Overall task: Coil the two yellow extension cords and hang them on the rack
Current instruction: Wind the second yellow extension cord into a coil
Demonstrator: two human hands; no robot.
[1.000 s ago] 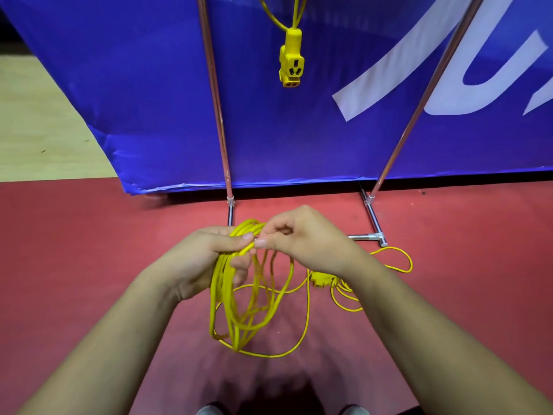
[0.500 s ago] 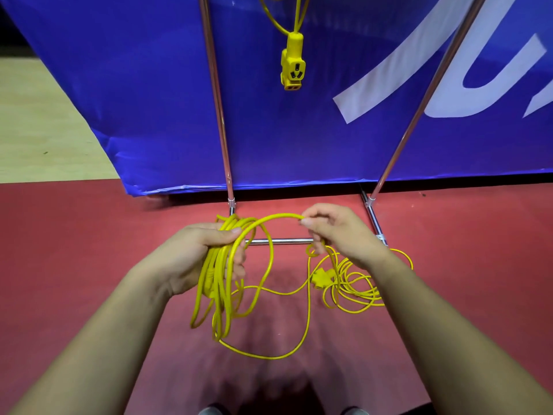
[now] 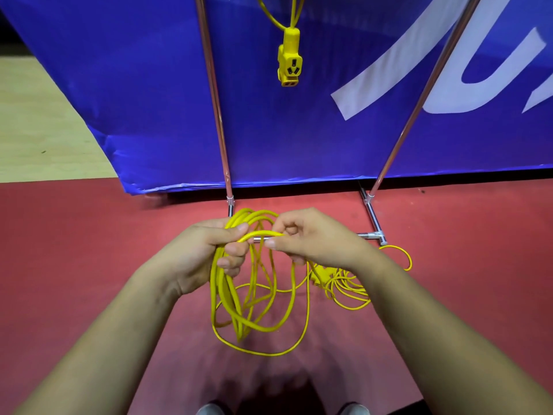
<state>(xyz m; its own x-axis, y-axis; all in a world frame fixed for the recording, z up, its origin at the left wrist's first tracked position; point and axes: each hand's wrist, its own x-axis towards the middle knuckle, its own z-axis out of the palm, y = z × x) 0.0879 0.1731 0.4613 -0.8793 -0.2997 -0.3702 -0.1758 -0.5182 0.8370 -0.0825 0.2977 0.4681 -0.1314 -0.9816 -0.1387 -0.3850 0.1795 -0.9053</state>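
Observation:
My left hand (image 3: 206,253) grips the top of a bunch of yellow cord loops (image 3: 230,304) that hang down in front of me. My right hand (image 3: 311,238) pinches a strand of the same cord right beside the left thumb. The loose rest of this cord (image 3: 344,290) lies in a tangle on the red floor under my right wrist, with its plug half hidden. A second yellow cord's socket end (image 3: 289,62) dangles from above between the metal rack's two uprights (image 3: 214,94).
The rack's base bar and foot (image 3: 375,232) lie on the red floor (image 3: 74,250) just behind my hands. A blue banner (image 3: 143,85) stands close behind the rack. Wooden floor (image 3: 36,127) shows at the far left. My shoe tips (image 3: 209,410) are at the bottom edge.
My right hand drew out a length of cord to the right, then brought it back to the left hand, laying another loop onto the bunch.

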